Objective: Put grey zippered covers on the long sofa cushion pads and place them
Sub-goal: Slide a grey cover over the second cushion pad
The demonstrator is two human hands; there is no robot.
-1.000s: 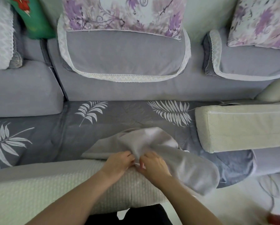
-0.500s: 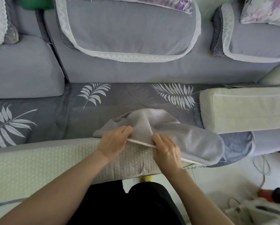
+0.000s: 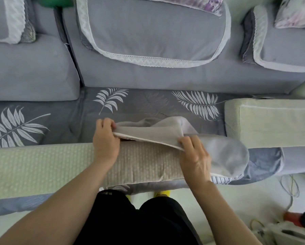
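Where the sofa's leaf-printed grey seat sheet (image 3: 148,103) stretches beyond the hands, the soft grey cover (image 3: 226,154) lies bunched between them. The left hand (image 3: 105,138) and right hand (image 3: 195,156) each pinch its white-edged opening. Under both hands lies the long, waffle-textured cream pad (image 3: 42,167); a second blocky pad (image 3: 272,124) rests beyond the right hand.

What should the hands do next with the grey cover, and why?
Probably pull the grey cover over the end of the long pad: the left hand and right hand grip the cover's edge, stretched open above the pad, which lies bare.
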